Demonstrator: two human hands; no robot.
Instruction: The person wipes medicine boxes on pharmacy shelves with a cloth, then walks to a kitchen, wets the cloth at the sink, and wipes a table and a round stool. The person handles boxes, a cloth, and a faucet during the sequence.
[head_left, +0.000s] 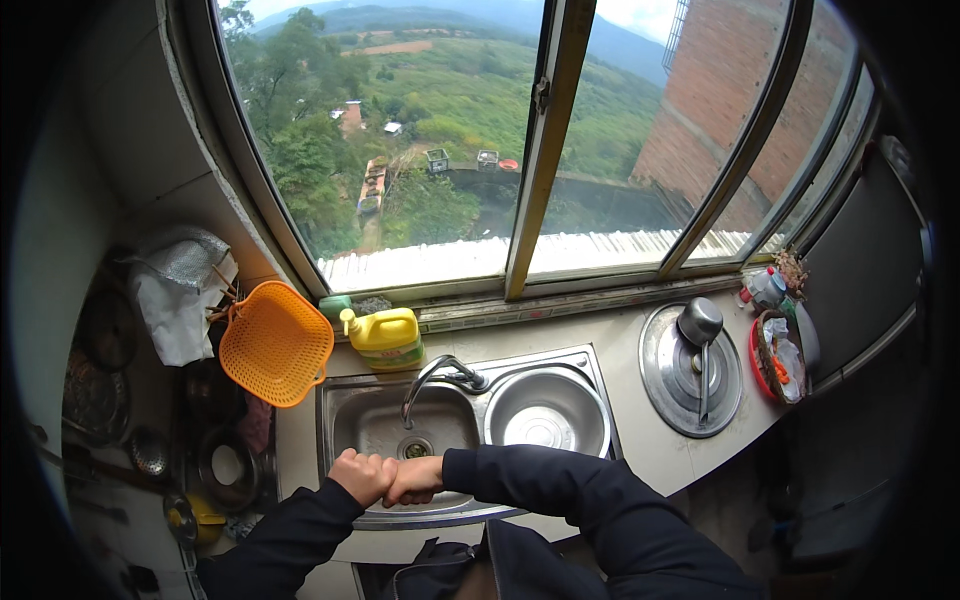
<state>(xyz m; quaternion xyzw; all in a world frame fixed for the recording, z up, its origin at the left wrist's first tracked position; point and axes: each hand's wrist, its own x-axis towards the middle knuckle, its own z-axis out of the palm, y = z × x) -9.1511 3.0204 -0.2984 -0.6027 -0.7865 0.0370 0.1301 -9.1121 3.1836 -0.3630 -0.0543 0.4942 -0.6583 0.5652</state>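
Over the near part of a stainless steel sink (405, 409), my left hand (362, 476) and my right hand (415, 480) are clasped together, fingers curled and overlapping. Whether something small lies between them cannot be told. Behind them a chrome faucet (420, 379) arches over the left basin, above a drain (415, 448) with greenish bits in it. A large steel basin (547, 412) sits in the right bowl, close to my right sleeve. At the sink's back left edge stands a yellow pump jug (386, 339).
An orange plastic basket (276, 341) stands at the left, near a stove with pans (227, 465). On the right counter a steel ladle (700, 322) lies on a large metal lid (679, 390). A red basket (757, 360) is farther right; sliding windows (517, 285) rise behind.
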